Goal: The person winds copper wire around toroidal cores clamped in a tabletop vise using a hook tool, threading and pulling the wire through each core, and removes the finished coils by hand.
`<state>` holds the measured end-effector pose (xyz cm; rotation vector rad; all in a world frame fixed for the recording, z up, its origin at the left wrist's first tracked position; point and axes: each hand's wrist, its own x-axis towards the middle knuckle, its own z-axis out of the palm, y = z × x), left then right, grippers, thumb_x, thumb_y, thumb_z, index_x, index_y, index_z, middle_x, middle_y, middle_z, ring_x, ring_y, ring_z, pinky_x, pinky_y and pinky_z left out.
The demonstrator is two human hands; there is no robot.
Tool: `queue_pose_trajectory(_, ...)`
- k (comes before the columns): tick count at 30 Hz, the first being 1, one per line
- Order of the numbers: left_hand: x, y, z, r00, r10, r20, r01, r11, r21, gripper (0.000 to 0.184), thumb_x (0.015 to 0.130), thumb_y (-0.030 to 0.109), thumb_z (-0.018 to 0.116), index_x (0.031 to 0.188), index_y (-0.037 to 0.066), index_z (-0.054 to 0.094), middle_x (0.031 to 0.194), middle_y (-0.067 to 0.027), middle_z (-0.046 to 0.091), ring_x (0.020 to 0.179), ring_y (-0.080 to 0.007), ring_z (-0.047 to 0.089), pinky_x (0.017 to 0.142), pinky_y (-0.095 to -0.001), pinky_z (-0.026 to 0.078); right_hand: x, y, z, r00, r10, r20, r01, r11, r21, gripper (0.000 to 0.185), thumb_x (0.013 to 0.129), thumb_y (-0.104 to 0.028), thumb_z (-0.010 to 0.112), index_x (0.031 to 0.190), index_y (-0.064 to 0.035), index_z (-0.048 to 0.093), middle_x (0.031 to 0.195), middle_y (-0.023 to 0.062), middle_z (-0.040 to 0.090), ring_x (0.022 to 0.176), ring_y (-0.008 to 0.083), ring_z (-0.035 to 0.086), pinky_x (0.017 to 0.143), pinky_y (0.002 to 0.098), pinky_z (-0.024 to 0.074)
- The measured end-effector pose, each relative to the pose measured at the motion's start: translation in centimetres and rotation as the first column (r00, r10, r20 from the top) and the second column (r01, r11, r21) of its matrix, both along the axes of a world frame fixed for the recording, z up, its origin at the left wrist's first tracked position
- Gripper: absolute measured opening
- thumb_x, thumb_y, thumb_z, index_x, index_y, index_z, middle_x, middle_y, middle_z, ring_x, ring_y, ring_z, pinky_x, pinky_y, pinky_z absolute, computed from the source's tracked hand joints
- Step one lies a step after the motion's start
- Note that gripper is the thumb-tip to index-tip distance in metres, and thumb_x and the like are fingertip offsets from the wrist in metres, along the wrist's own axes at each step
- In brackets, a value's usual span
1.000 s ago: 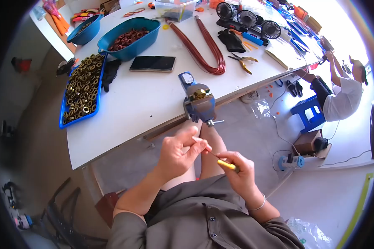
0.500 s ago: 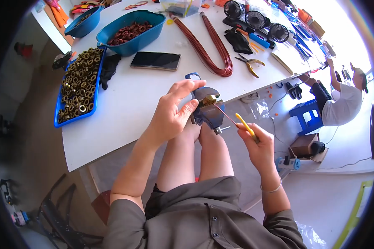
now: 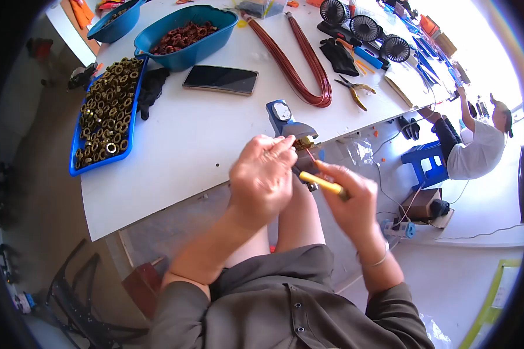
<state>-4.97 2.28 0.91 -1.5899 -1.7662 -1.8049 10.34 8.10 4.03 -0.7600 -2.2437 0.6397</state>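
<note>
A small bench vise (image 3: 279,111) with blue parts sits at the table edge, a brass nut (image 3: 306,141) in its jaws. A thin reddish wire (image 3: 311,155) runs from the nut to my right hand (image 3: 349,195). That hand is closed around a yellow-handled tool (image 3: 322,183), its handle pointing left, and the wire meets its fingertips. My left hand (image 3: 265,174), a little blurred, is closed with its fingertips pressed together just left of the nut. Whatever may be between those fingertips is hidden.
On the table are a blue tray (image 3: 75,157) of brass nuts, a teal basin (image 3: 157,55) of reddish wound rings, a phone (image 3: 220,79), a bundle of reddish wire (image 3: 308,90), pliers (image 3: 355,93) and small fans (image 3: 365,28). Another person (image 3: 477,148) sits at the right.
My left hand has come off the vise's top, moved down and right, and closed its fingers beside the nut. My right hand has moved nearer the nut, and the yellow handle lies flatter.
</note>
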Motion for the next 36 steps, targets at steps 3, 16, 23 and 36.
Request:
queue_pose_trajectory(3,1.7,-0.1,-0.6,0.986,0.109,-0.127,-0.094,0.989,0.118,0.016,0.065,-0.004,0.065,0.081,-0.004,0.064,0.087,-0.0194,0.066,0.076,-0.0296,0.06,0.069,-0.0384,0.051,-1.0,-3.0,-0.1,0.998,-0.031,-0.051,0.029,0.999,-0.038,0.028,0.072,-0.003,0.069,0.099,-0.0008,0.064,0.07,0.0132,0.063,0.058,0.0227,0.063,0.055,0.0276,0.049)
queue_pose_trajectory(16,2.5,0.5,-1.9,0.956,0.251,-0.149,-0.217,0.953,0.209,0.011,0.071,-0.003,0.064,0.082,-0.002,0.065,0.084,-0.0195,0.062,0.075,-0.0291,0.059,0.065,-0.0342,0.051,-8.9,6.4,4.4,0.912,0.292,0.289,-0.236,0.948,-0.215,0.019,0.071,-0.021,0.072,0.074,-0.0032,0.064,0.06,0.0122,0.059,0.053,0.0281,0.056,0.054,0.032,0.0474)
queue_pose_trajectory(23,3.0,0.0,0.0,0.75,0.287,-0.596,-0.265,0.956,0.127,0.009,0.074,0.0,0.06,0.065,-0.002,0.057,0.085,-0.0298,0.063,0.076,-0.0319,0.06,0.074,-0.0414,0.051,-4.3,8.5,2.0,0.982,0.088,0.166,-0.039,0.961,-0.275,0.029,0.076,-0.027,0.075,0.07,-0.005,0.056,0.058,-0.0036,0.045,0.054,0.0056,0.036,0.049,0.0232,0.0297)
queue_pose_trajectory(36,2.2,-0.4,0.2,0.713,0.237,-0.66,-0.254,0.965,0.072,0.015,0.074,0.005,0.064,0.077,-0.01,0.062,0.086,-0.027,0.064,0.076,-0.0316,0.06,0.073,-0.0416,0.051,5.5,-2.4,1.1,0.934,-0.013,0.357,0.146,0.925,-0.349,0.016,0.09,-0.019,0.052,0.093,-0.0036,0.048,0.073,0.0187,0.057,0.065,0.0368,0.058,0.06,0.0382,0.0459)
